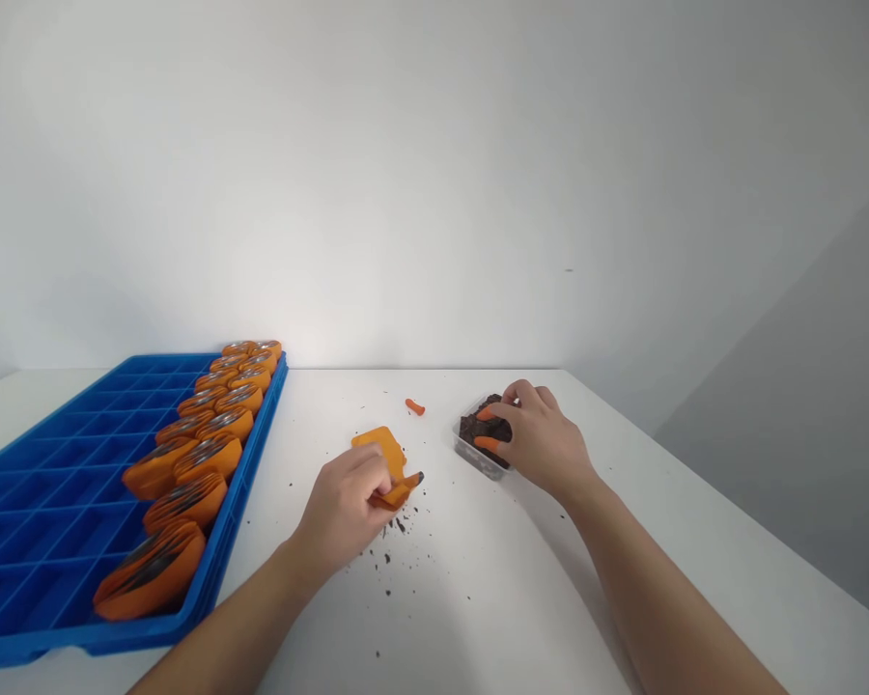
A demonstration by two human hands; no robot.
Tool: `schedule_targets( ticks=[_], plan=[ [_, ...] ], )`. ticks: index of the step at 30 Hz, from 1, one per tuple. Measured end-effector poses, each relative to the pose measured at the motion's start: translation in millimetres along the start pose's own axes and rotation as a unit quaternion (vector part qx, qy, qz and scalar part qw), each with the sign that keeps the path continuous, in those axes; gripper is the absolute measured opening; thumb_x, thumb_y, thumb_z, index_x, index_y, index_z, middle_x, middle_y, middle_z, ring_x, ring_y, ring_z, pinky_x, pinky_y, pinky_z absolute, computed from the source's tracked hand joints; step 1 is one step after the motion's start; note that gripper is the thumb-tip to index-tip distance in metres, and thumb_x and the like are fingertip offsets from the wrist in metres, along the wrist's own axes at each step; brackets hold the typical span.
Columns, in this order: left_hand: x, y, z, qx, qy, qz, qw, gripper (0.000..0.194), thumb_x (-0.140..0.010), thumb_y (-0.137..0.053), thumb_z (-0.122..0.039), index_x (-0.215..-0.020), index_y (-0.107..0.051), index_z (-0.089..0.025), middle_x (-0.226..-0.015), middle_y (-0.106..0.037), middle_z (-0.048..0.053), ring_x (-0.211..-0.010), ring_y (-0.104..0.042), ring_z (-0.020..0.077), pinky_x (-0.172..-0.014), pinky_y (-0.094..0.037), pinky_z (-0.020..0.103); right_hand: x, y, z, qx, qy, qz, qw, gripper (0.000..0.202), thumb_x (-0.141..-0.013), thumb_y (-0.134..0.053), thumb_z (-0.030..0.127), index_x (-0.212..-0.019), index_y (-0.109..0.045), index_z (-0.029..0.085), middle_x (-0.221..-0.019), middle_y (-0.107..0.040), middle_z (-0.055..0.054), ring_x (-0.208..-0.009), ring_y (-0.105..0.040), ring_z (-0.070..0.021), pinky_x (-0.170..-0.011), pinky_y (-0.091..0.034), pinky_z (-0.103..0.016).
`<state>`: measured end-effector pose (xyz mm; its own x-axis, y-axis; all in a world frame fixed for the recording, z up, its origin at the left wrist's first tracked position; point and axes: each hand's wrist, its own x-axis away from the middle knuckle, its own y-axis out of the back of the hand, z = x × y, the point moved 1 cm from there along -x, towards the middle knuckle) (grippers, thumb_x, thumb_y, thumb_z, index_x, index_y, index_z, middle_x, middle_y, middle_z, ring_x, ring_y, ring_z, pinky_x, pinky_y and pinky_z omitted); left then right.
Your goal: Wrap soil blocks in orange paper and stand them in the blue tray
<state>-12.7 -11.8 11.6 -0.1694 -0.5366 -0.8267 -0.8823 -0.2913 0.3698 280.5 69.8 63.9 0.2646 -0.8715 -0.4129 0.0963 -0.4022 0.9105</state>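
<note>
White table (492, 598), plain wall (434, 174) past its back edge. Left hand (348, 494) closed on folded orange piece (398, 494), mid-table. Right hand (543, 439), toward right edge: thumb and finger apart in dark flakes (470, 428), clear tub (478, 458); can't tell if gripping any. Blue tray (50, 521) at left.

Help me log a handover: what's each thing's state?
Left hand: closed on orange piece
Right hand: fingers at dark flakes
Orange finger covers: worn
Clear container: open, upright
Blue tray: partly filled
Orange bundles: folded, in tray
Orange sheet: lying flat
Small orange item: loose
Dark crumbs: scattered
</note>
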Motion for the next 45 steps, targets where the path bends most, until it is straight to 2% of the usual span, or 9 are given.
schedule_targets(
  ticks=[5,9,14,18,28,34,39,42,45],
  plan=[
    [-0.9,-1.9,2.0,0.010,0.087,-0.053,0.995,0.047,-0.093,-0.074,-0.020,-0.075,-0.030,-0.024,-0.068,-0.038,-0.006,-0.060,-0.034,0.0113,-0.053,-0.030,0.025,0.7,2.8,1.8,-0.004,0.003,-0.011,1.000,0.017,-0.099,-0.067,0.034,-0.101,-0.084,0.031,-0.115,-0.060,-0.011,-0.108,-0.056,-0.0297,-0.049,-0.041,-0.029],
    [-1.6,-1.1,2.5,0.030,0.143,-0.051,0.988,0.049,-0.090,-0.077,-0.021,-0.074,-0.031,-0.023,-0.069,-0.039,-0.007,-0.061,-0.035,0.0108,-0.054,-0.034,0.023,0.3,5.3,3.3,0.006,-0.007,-0.002,1.000,0.029,-0.101,-0.058,0.024,-0.094,-0.085,0.031,-0.110,-0.060,-0.011,-0.104,-0.056,-0.0281,-0.049,-0.040,-0.030],
    [-1.5,-2.4,-1.7,0.121,0.146,-0.045,0.981,0.041,-0.090,-0.080,-0.020,-0.078,-0.041,-0.023,-0.080,-0.058,-0.002,-0.073,-0.062,0.0148,-0.063,-0.055,0.027,-0.1,8.3,0.8,-0.005,0.000,-0.027,1.000,0.031,-0.103,-0.056,0.031,-0.096,-0.086,0.031,-0.109,-0.061,-0.012,-0.104,-0.056,-0.0288,-0.049,-0.038,-0.030],
    [-1.9,-3.2,-3.6,0.153,0.134,-0.053,0.978,0.039,-0.091,-0.080,-0.019,-0.079,-0.043,-0.023,-0.085,-0.061,-0.001,-0.089,-0.074,0.0205,-0.077,-0.065,0.035,0.2,7.8,-2.1,-0.015,0.004,-0.054,0.998,0.029,-0.103,-0.058,0.034,-0.094,-0.085,0.030,-0.108,-0.062,-0.011,-0.104,-0.058,-0.0286,-0.049,-0.037,-0.030],
    [0.9,-4.3,-2.8,0.167,0.181,-0.015,0.969,0.023,-0.091,-0.078,-0.013,-0.086,-0.057,-0.022,-0.117,-0.075,0.007,-0.101,-0.077,0.0205,-0.080,-0.067,0.035,-3.2,12.9,-1.5,-0.063,-0.027,-0.040,0.997,0.020,-0.098,-0.062,0.035,-0.096,-0.082,0.031,-0.103,-0.065,-0.009,-0.096,-0.064,-0.0271,-0.054,-0.041,-0.030],
    [4.6,-8.2,-2.1,0.211,0.242,-0.009,0.947,0.034,-0.088,-0.084,-0.016,-0.091,-0.051,-0.024,-0.117,-0.076,0.007,-0.111,-0.077,0.0233,-0.092,-0.068,0.041,-3.2,17.6,5.0,-0.154,-0.065,-0.030,0.985,0.019,-0.099,-0.063,0.039,-0.091,-0.078,0.029,-0.105,-0.066,-0.005,-0.078,-0.062,-0.0202,-0.060,-0.045,-0.034],
    [6.3,-10.1,-1.6,0.251,0.272,0.010,0.929,0.038,-0.085,-0.086,-0.016,-0.101,-0.052,-0.025,-0.120,-0.072,0.008,-0.109,-0.077,0.0229,-0.086,-0.068,0.038,-2.8,24.0,19.5,-0.322,-0.050,-0.056,0.944,0.036,-0.099,-0.067,0.058,-0.088,-0.076,0.025,-0.094,-0.062,-0.005,-0.069,-0.053,-0.0174,-0.061,-0.046,-0.034],
    [7.5,-11.7,0.0,0.273,0.293,0.015,0.916,0.041,-0.082,-0.089,-0.016,-0.104,-0.055,-0.024,-0.120,-0.071,0.007,-0.111,-0.075,0.0239,-0.088,-0.067,0.038,0.8,32.1,35.6,-0.449,-0.019,-0.055,0.892,0.047,-0.097,-0.069,0.067,-0.084,-0.073,0.023,-0.089,-0.058,-0.004,-0.071,-0.051,-0.0171,-0.059,-0.043,-0.032],
    [9.0,-13.6,2.0,0.300,0.324,0.023,0.897,0.042,-0.082,-0.093,-0.023,-0.105,-0.058,-0.024,-0.119,-0.071,0.008,-0.115,-0.074,0.0256,-0.093,-0.065,0.040,6.6,38.6,52.2,-0.554,-0.007,-0.028,0.832,0.044,-0.097,-0.073,0.063,-0.083,-0.070,0.021,-0.088,-0.055,-0.003,-0.068,-0.046,-0.0140,-0.056,-0.039,-0.029]
  ],
)
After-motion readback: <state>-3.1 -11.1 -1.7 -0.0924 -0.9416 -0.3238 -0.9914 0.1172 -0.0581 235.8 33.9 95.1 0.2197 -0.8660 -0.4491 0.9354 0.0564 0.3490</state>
